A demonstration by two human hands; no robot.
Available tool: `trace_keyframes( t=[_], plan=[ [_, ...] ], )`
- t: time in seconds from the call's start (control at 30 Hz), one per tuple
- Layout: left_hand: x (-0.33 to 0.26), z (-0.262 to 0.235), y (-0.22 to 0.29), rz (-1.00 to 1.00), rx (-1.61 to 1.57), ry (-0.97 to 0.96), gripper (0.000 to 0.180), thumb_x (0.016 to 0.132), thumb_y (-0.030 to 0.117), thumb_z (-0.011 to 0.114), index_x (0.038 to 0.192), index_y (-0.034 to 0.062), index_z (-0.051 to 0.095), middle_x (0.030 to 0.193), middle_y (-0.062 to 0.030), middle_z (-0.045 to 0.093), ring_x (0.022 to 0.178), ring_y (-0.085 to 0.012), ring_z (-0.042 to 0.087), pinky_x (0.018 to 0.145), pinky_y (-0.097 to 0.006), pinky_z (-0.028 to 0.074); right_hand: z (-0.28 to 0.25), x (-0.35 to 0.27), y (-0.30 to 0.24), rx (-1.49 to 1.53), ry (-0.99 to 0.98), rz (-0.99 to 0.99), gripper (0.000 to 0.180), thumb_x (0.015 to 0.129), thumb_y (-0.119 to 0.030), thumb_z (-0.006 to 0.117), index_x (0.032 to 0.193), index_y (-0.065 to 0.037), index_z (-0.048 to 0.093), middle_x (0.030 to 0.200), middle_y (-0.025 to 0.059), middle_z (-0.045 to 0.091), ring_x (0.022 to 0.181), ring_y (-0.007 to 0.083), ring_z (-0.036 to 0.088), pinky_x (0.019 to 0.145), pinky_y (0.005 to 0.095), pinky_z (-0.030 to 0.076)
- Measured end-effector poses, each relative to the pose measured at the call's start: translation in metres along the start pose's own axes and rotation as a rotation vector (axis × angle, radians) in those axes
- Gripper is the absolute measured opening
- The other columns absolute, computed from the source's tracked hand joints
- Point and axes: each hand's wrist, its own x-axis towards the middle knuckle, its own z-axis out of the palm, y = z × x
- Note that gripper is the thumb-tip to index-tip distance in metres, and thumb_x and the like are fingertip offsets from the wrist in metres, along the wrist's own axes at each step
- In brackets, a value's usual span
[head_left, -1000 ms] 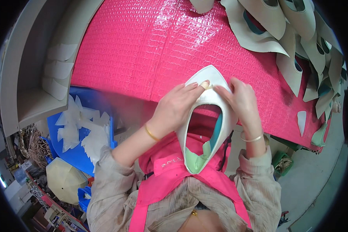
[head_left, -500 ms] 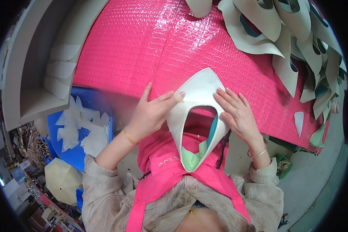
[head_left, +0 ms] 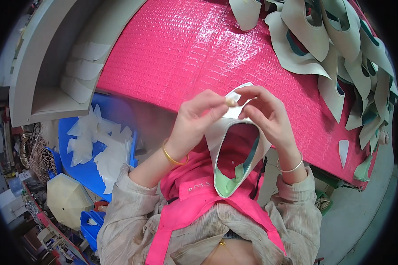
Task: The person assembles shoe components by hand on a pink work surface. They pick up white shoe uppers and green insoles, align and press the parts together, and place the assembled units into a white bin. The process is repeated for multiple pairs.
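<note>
A white shoe upper (head_left: pixel 211 134) with a large oval opening, teal lining and a pale green piece inside its near end lies over the table's front edge toward my pink apron. Above its pointed far part, my left hand (head_left: pixel 198 117) pinches a small cream-coloured lump (head_left: pixel 231 102) between thumb and fingertips. Just right of the lump, my right hand (head_left: pixel 269 115) hovers with curved fingers, its thumb and forefinger apart and nothing visible between them. Both hands partly cover the upper's far part.
Many white shoe uppers (head_left: pixel 305 48) are heaped at the table's far right. A small white pointed piece (head_left: pixel 343 152) lies near the right edge. Left stand a grey shelf (head_left: pixel 28 84) and a blue bin (head_left: pixel 75 154) with translucent scraps. The table cover (head_left: pixel 163 57) is pink.
My hands have lifted off the upper's sides and come together above its far part. The cream lump now shows in my left fingertips. The whole view has shifted slightly.
</note>
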Motion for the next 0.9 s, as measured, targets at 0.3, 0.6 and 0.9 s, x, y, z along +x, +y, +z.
trace_keyframes(
  t=[0.3, 0.6, 0.9],
  plan=[
    [0.002, -0.006, -0.005, 0.612, 0.568, -0.059, 0.015, 0.067, 0.007, 0.069, 0.081, 0.0101, 0.067, 0.075, -0.0016, 0.053, 0.079, -0.0207, 0.049, 0.073, -0.034, 0.041, 0.016, 0.005, 0.011, 0.672, -0.191, 0.327, 0.014, 0.084, -0.013, 0.059, 0.091, -0.004, 0.051, 0.07, 0.0006, 0.054, 0.058, 0.0066, 0.05, 0.052, 0.0184, 0.041],
    [-0.002, -0.012, -0.002, 0.506, 0.582, -0.196, 0.02, 0.072, 0.009, 0.067, 0.092, 0.0103, 0.066, 0.099, -0.0078, 0.054, 0.098, -0.023, 0.054, 0.089, -0.04, 0.041, -0.008, 0.001, 0.022, -0.491, 0.245, 0.032, 0.024, 0.085, -0.019, 0.054, 0.098, -0.001, 0.05, 0.067, 0.0098, 0.056, 0.059, 0.0168, 0.055, 0.049, 0.0309, 0.044],
    [0.026, -0.008, -0.02, -0.259, -0.12, -0.078, 0.034, 0.083, 0.014, 0.061, 0.111, -0.0039, 0.056, 0.108, -0.0119, 0.057, 0.1, -0.0147, 0.053, 0.086, -0.028, 0.041, -0.03, 0.006, 0.002, -0.032, 0.07, 0.076, 0.02, 0.078, -0.015, 0.065, 0.085, -0.002, 0.051, 0.078, 0.0041, 0.057, 0.071, 0.0096, 0.054, 0.062, 0.0226, 0.043]
  ],
)
